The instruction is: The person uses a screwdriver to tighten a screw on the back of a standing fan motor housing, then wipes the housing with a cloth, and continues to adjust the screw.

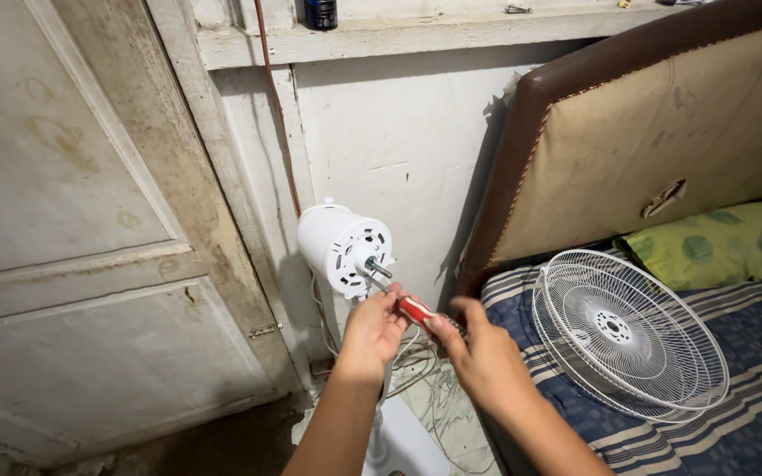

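- Both hands meet at a red-handled screwdriver in front of a white fan motor housing.
- Left hand is curled loosely around the front of the screwdriver, where the metal shank leaves the handle, with its fingers folded over it.
- Right hand grips the rear end of the red handle, thumb and fingers closed on it, knuckles turned toward the camera.
- Its shank runs up and to the left, and the tip sits against the lower face of the motor housing, just below the bare metal shaft that sticks out of the housing's centre.
- That housing is round, tilted slightly upward, with vent slots ringed around its front face; it stands on a white stand that passes down behind the left forearm.
- Thin loose wires hang in a tangle beneath the hands.
- White wire fan grilles, stacked, lie on a bed with a blue striped sheet, well apart to the right of the hands.
- Behind the grilles a green leaf-patterned pillow rests against a brown and tan padded headboard.
- To the left stands a worn, stained panelled door, and a painted wall lies behind the fan.
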